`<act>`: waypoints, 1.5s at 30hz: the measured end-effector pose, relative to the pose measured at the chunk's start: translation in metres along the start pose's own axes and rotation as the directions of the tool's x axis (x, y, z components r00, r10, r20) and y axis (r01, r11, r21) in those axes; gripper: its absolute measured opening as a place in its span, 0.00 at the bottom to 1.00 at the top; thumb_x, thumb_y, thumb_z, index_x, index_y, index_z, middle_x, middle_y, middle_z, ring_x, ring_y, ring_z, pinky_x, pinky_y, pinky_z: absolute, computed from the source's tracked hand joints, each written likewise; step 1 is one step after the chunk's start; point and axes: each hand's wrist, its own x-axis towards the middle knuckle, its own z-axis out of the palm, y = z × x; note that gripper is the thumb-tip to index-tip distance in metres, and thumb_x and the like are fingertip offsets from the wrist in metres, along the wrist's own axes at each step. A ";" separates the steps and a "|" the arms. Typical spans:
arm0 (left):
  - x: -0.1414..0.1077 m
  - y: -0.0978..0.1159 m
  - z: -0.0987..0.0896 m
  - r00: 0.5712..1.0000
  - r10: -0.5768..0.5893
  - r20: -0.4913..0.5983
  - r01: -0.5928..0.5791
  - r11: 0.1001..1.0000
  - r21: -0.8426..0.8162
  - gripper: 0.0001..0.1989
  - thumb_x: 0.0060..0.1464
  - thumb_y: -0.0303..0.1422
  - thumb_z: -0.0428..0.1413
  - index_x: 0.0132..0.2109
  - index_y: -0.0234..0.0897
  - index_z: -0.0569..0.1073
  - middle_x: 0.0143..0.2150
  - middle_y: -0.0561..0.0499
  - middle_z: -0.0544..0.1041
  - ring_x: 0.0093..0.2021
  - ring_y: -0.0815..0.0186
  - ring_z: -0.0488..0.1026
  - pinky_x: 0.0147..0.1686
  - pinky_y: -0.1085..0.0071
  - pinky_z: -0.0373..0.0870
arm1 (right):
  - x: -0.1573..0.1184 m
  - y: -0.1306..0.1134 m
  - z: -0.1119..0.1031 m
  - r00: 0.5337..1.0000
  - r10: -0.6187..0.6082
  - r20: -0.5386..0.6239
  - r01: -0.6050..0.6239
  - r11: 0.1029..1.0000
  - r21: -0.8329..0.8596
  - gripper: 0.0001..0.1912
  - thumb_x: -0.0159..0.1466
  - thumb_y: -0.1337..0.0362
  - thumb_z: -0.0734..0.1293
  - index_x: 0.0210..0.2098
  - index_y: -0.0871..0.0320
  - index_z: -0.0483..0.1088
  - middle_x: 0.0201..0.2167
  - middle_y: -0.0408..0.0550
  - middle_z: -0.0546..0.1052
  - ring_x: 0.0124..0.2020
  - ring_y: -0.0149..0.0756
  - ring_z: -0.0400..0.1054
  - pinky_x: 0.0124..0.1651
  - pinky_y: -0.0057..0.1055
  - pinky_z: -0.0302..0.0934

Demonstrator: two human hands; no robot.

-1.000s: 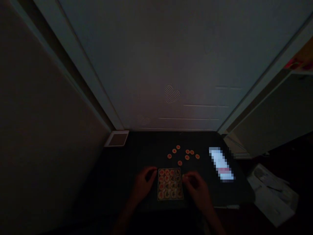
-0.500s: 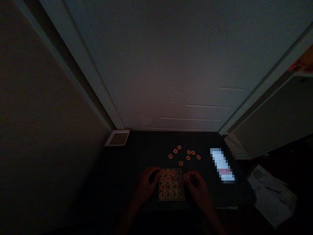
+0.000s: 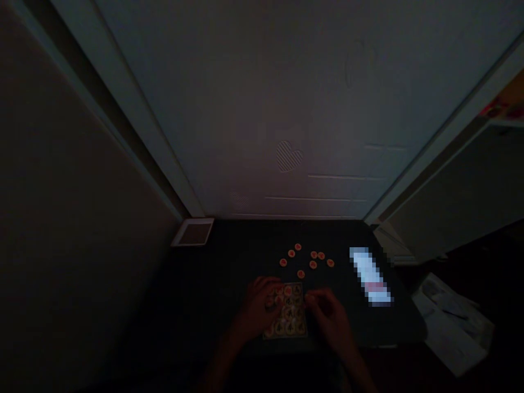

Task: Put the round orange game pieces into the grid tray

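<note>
A square tray (image 3: 290, 337) filled with rows of round game pieces lies near the front of the dark table. My left hand (image 3: 262, 308) is spread over the tray's left side, its fingers covering some of the pieces. Just right of the tray is my right hand (image 3: 328, 314), with thumb and fingertips brought together near the tray's edge; anything between them is too dark to make out. Beyond the tray lie several loose round pieces with red marks, one of them (image 3: 301, 274) close to its far edge.
A bright, pixelated object (image 3: 371, 275) lies on the right of the table (image 3: 241, 245). At the far left corner is a white-rimmed dish (image 3: 209, 232). Papers (image 3: 454, 322) are at lower right, off the table. A pale wall with embossed hearts rises behind.
My left hand has moved right, from beside the tray to over its left pieces. My right hand stays by the right edge. The view has shifted slightly.
</note>
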 end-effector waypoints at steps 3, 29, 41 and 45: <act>0.001 0.004 -0.001 1.000 -0.013 0.012 0.013 1.000 -0.004 0.20 0.57 0.30 0.59 0.57 0.47 0.73 0.58 0.49 0.76 0.58 0.56 0.70 0.59 0.55 0.64 | 0.001 0.004 -0.002 1.000 0.005 -0.011 -0.005 1.000 -0.004 0.19 0.63 0.46 0.70 0.41 0.55 0.77 0.37 0.50 0.81 0.40 0.45 0.77 0.44 0.37 0.70; 0.023 0.044 -0.003 0.997 -0.035 -0.066 0.019 0.976 -0.219 0.14 0.60 0.32 0.58 0.53 0.45 0.74 0.56 0.48 0.76 0.57 0.58 0.72 0.57 0.59 0.69 | 0.000 -0.012 0.000 0.997 0.070 -0.012 -0.067 0.986 0.150 0.23 0.58 0.46 0.75 0.45 0.55 0.79 0.40 0.52 0.84 0.42 0.48 0.79 0.46 0.40 0.73; 0.016 0.068 0.005 0.956 -0.268 0.119 0.285 0.753 -0.593 0.12 0.56 0.40 0.62 0.45 0.39 0.78 0.43 0.47 0.84 0.44 0.58 0.81 0.47 0.64 0.76 | -0.008 -0.026 0.008 0.998 -0.057 0.027 0.056 0.997 0.044 0.21 0.60 0.46 0.74 0.46 0.52 0.82 0.42 0.52 0.83 0.44 0.49 0.77 0.48 0.40 0.72; 0.013 0.064 0.005 0.956 -0.256 0.146 0.285 0.675 -0.681 0.12 0.57 0.40 0.62 0.45 0.38 0.79 0.44 0.46 0.84 0.45 0.58 0.81 0.48 0.63 0.76 | -0.009 -0.025 0.009 0.995 -0.095 0.039 0.094 0.995 0.011 0.20 0.62 0.47 0.72 0.47 0.50 0.81 0.43 0.51 0.82 0.44 0.46 0.77 0.48 0.37 0.71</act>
